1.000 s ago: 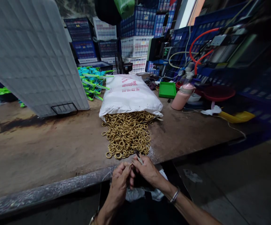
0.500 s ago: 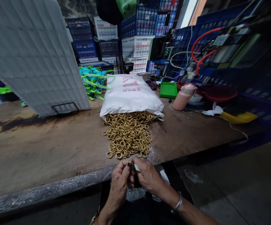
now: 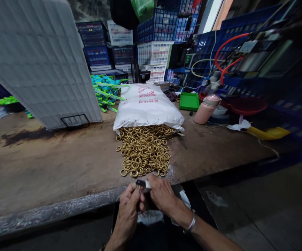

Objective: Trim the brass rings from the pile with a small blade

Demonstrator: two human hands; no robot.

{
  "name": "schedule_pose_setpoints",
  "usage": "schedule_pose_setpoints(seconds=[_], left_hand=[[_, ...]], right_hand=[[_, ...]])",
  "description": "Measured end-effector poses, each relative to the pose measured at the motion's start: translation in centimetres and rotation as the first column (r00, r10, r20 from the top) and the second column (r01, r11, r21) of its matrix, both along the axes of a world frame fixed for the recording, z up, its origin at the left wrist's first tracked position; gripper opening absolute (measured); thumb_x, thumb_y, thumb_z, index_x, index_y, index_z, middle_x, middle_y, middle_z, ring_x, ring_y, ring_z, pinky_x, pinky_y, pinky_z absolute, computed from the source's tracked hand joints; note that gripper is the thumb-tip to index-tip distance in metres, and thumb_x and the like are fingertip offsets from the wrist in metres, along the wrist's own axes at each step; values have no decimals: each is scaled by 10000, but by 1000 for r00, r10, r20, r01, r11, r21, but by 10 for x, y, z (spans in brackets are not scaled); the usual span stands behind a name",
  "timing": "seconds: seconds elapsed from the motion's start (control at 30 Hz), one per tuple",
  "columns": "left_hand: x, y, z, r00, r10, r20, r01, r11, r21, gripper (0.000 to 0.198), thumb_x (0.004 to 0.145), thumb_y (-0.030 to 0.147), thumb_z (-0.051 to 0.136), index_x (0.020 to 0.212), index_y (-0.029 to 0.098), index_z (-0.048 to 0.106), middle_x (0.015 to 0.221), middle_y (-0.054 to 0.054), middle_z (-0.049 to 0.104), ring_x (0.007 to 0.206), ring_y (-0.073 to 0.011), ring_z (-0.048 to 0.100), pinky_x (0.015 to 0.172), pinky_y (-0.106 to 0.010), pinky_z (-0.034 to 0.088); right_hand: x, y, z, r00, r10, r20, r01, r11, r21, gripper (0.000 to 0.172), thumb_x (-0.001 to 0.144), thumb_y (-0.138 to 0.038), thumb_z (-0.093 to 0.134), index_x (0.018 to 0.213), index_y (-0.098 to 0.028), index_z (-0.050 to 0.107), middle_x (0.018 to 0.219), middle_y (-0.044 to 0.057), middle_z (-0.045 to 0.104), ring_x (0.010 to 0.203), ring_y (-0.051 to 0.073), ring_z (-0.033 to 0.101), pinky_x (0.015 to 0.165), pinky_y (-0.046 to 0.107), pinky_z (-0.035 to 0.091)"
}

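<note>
Both my hands are close together at the table's front edge, just below a pile of gold-coloured rings [image 3: 145,150]. My right hand [image 3: 163,197] is closed round a small tool [image 3: 141,183] with a flat dark end and a whitish part by the fingers. The dark end points left, over the fingertips of my left hand [image 3: 130,204]. Those fingers are pinched on a small gold-coloured piece, mostly hidden, so its shape cannot be made out. The rings spill from the mouth of a white printed sack [image 3: 148,104] lying on the table.
A tall grey-white ribbed panel [image 3: 41,66] stands at the left, beside bright green and blue parts [image 3: 105,89]. To the right are a green tray [image 3: 189,101], a pink bottle [image 3: 205,109] and a red bowl [image 3: 248,104]. Stacked crates [image 3: 154,52] fill the back.
My hands have drawn slightly apart, the left one moving a little left. More of the tool's dark end shows between them now. The ring pile looks the same.
</note>
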State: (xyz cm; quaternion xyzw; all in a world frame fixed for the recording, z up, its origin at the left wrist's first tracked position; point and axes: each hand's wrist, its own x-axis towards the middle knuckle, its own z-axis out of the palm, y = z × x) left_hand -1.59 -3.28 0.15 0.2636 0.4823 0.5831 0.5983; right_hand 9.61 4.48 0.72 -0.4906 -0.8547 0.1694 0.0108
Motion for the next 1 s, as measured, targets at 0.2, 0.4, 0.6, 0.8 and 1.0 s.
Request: schedule_pose_setpoints(seconds=[0.2, 0.4, 0.6, 0.8, 1.0], left_hand=[[3, -18, 0, 977, -44, 209, 55, 997, -49, 246, 731, 387, 601, 719, 152, 531, 537, 37, 519, 361, -45, 394, 358, -186, 374], [-7, -11, -5, 943, 51, 329, -22, 996, -92, 212, 702, 325, 648, 714, 130, 567, 810, -66, 613, 701, -155, 591, 475, -213, 442], [-17, -6, -6, 908, 84, 411, -49, 994, -95, 146, 710, 266, 630, 784, 162, 559, 756, -37, 610, 644, -149, 589, 476, -221, 422], [-19, -5, -12, 869, 85, 488, -34, 993, -111, 190, 724, 304, 601, 663, 124, 579, 704, -42, 587, 603, -127, 546, 468, -221, 405], [-20, -1, -10, 884, 147, 444, -64, 978, -196, 248, 663, 329, 666, 594, 122, 549, 664, -24, 569, 581, -114, 532, 450, -207, 383]], right_hand=[[-7, 18, 3, 999, -20, -31, 23, 995, 93, 232, 706, -55, 391, 884, -164, 493, 790, 56, 622, 707, 156, 562, 597, 245, 290], [-23, 26, 0, 995, 37, -91, -17, 978, 210, 313, 746, -122, 403, 1045, -194, 459, 857, 50, 621, 746, 168, 564, 621, 248, 305], [-36, 33, 3, 998, 55, 14, -56, 974, 219, 365, 777, -118, 384, 1128, -210, 422, 908, 75, 623, 751, 171, 580, 633, 251, 327], [-44, 37, 5, 999, 41, 29, -47, 971, 235, 263, 807, -119, 357, 1024, -213, 472, 829, 71, 636, 703, 173, 591, 599, 251, 328], [-48, 40, 2, 999, 31, 13, -33, 976, 216, 205, 796, -125, 369, 895, -221, 522, 806, 52, 635, 682, 171, 586, 584, 248, 315]])
